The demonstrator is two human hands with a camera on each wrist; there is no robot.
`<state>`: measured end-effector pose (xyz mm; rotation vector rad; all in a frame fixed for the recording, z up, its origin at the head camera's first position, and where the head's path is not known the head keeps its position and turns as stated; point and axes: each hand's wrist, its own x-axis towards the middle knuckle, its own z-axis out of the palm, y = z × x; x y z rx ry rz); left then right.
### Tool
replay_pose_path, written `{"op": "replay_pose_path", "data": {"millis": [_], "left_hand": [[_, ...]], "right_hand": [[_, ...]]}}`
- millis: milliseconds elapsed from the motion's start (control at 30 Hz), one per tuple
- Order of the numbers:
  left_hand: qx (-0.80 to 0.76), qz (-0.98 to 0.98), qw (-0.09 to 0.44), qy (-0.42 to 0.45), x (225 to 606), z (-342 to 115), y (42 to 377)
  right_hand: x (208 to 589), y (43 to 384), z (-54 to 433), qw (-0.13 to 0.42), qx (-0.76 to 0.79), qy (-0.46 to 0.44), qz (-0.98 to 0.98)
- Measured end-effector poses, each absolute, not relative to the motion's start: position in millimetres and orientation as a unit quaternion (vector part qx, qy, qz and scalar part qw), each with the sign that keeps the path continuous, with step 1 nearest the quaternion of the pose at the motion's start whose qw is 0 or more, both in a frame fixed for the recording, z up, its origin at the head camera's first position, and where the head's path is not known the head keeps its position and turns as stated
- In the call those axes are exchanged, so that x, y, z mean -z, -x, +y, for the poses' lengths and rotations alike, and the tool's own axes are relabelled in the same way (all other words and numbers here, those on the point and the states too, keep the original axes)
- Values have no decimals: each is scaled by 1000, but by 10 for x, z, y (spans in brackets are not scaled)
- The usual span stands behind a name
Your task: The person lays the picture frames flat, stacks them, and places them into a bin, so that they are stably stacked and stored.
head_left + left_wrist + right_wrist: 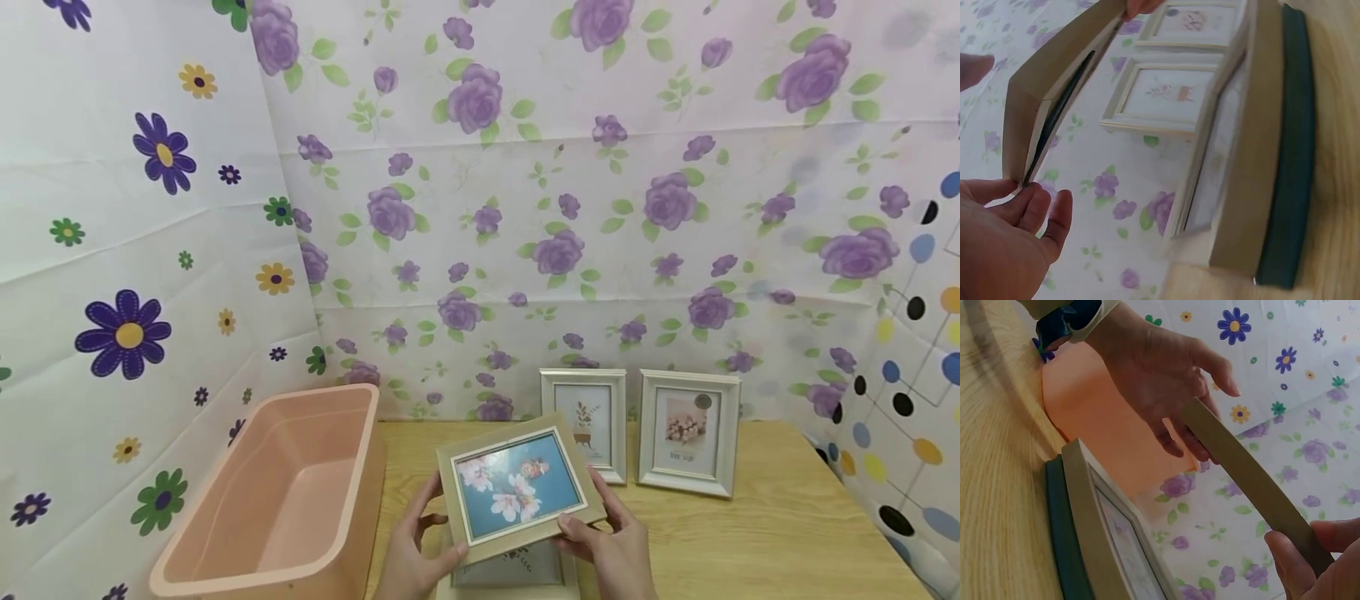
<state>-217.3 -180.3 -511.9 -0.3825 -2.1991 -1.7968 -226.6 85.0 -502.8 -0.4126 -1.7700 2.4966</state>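
Observation:
Both hands hold a beige picture frame, tilted, with pink blossoms on a blue ground. My left hand is at its left side, the thumb by the lower left corner. At the lower right my right hand pinches it, thumb in front and fingers behind. Directly below, partly hidden, lies another pale frame with a plant print. The left wrist view shows this lower frame's beige side resting against a dark green layer on the wooden table.
Left of the hands stands a deep pink plastic basin. Two whitish frames stand upright at the back, one with a potted plant print, one with a flower print. Flowered cloth hangs behind the wooden table.

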Motion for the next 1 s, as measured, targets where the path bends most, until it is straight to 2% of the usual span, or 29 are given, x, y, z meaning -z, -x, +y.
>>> {"op": "replay_pose_path", "data": {"millis": [133,267,400,633,833,1000], "left_hand": [[508,-832,143,170,5183,-1816,2102],[412,-855,219,229,5314,-1819,2127],[391,-843,283,236,5444,-1829,2165],[401,-840,281,234,5534,-1877,2169],[384,-843,282,249,5607,-1960,2225],[366,-863,256,236,6259,-2205,2560]], "right_hand": [[5074,2222,834,23,-803,149,-577],[5142,2182,820,11,-797,159,-582],[5229,2165,810,-4,-800,163,-577],[5348,2157,843,-31,-788,126,-603],[5441,2181,967,-47,-701,87,-706],[5546,2188,1063,-69,-682,23,-728]]}}
